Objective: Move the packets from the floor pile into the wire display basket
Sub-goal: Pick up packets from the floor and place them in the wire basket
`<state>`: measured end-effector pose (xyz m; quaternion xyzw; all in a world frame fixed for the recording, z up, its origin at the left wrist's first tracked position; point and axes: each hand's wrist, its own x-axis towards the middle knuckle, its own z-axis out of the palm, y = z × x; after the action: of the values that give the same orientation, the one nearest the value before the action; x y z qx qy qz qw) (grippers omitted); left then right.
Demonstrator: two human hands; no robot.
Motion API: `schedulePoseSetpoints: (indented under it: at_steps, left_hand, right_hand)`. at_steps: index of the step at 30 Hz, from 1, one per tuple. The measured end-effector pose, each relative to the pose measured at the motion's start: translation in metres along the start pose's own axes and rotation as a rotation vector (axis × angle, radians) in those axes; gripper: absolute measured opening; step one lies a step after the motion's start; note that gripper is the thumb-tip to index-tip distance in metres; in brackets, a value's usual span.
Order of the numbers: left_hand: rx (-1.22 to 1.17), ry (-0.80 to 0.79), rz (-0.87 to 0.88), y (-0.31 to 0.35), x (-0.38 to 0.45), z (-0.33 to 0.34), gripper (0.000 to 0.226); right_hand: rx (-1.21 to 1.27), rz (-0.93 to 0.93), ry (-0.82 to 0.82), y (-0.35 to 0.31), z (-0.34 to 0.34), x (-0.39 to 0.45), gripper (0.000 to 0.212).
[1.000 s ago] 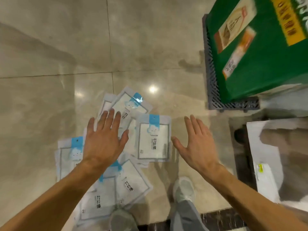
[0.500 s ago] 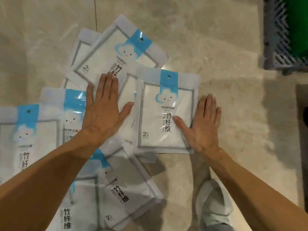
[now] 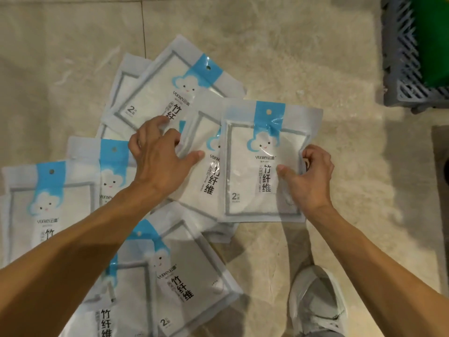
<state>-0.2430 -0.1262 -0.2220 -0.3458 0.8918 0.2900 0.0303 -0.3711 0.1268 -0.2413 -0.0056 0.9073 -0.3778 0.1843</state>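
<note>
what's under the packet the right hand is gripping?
The gripped packet overlaps another packet on its left, with more packet edges showing below. The right hand grips its right edge. How many lie beneath is hidden.

The packets [image 3: 264, 164] are clear glossy plastic film, wrinkled and catching glare near their blue header strips, with white cloth folded inside that looks soft and matt, edged in grey. The floor [image 3: 303, 57] is pale beige stone or ceramic tile with a mottled surface and a dull sheen, crossed by thin grout lines at far left. At far right stands a grey crate [image 3: 403, 69] of moulded plastic lattice, matt; the green thing within it is too blurred to tell its material. Near right, a white shoe [image 3: 315, 302] looks like woven mesh cloth, matt.
</note>
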Motion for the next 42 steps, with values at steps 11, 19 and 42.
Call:
schedulePoseSetpoints:
  at_steps: [11, 19, 42]
  left_hand:
    - [-0.663, -0.112, -0.218, 0.057, -0.008, -0.073, 0.02]
    - [-0.982, -0.128, -0.393, 0.058, -0.064, -0.202, 0.051]
    - [-1.321, 0.419, -0.451, 0.18, -0.376, -0.772, 0.049]
  right_hand:
    - [0.515, 0.263, -0.194, -0.052, -0.097, -0.006, 0.047]
    - [0.567, 0.362, -0.345, -0.172, -0.181, -0.031, 0.036]
    - [0.365, -0.059, -0.838, -0.723, -0.413, -0.323, 0.032]
